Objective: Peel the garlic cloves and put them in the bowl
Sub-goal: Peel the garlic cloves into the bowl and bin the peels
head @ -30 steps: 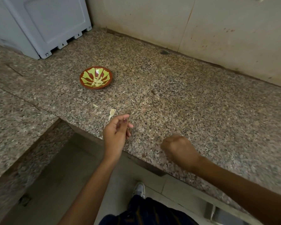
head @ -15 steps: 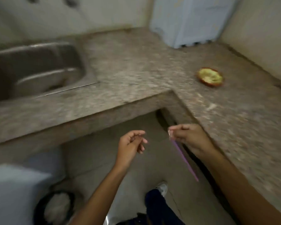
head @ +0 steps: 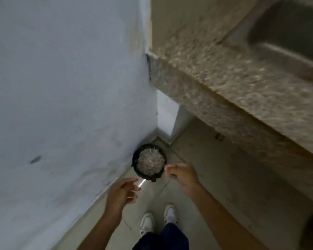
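I am looking down at the floor, and the bowl and the garlic cloves are out of view. A black round bin (head: pixel 134 160) holding pale scraps stands on the floor in the corner by the wall. My right hand (head: pixel 182 175) hovers at the bin's right rim, its fingertips pinched on a small pale scrap that looks like garlic skin. My left hand (head: pixel 120 194) is lower and just left of the bin, fingers loosely curled and apart. The blur hides whether anything lies in it.
A pale blue wall (head: pixel 61 105) fills the left side. The granite counter edge (head: pixel 224 98) runs along the upper right, with a steel sink (head: pixel 287 38) set in it. My white shoes (head: pixel 159 221) stand on the beige tiled floor (head: pixel 215 177).
My view has swung from the counter and bowl down to the floor corner. Both hands left the countertop and now hang over the black bin.
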